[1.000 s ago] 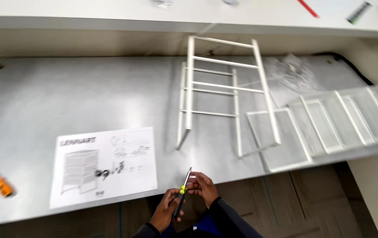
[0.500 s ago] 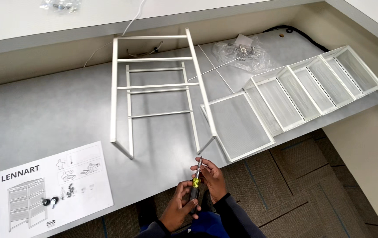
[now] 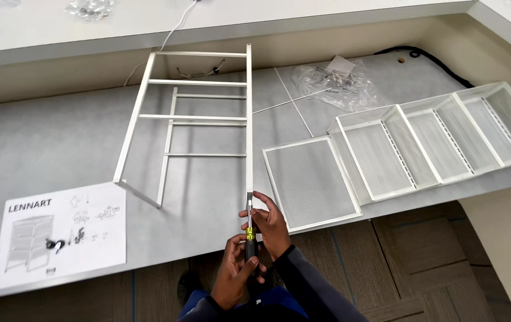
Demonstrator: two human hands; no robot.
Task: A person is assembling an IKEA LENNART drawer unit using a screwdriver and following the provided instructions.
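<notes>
Grey table (image 3: 41,143) below a pale ledge, tiled floor beneath: one white frame (image 3: 207,113), one mesh panel (image 3: 309,182), one instruction sheet (image 3: 61,232), one plastic bag (image 3: 333,80); left hand (image 3: 234,271) grips one screwdriver (image 3: 249,229) at the frame's end, right hand (image 3: 270,220) steadying its shaft.

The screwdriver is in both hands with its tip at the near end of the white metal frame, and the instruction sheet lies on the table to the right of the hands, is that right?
Not quite. The head view shows the instruction sheet on the table to the left of the hands, not the right. The rest holds: left hand and right hand hold the screwdriver at the white metal frame.
</notes>
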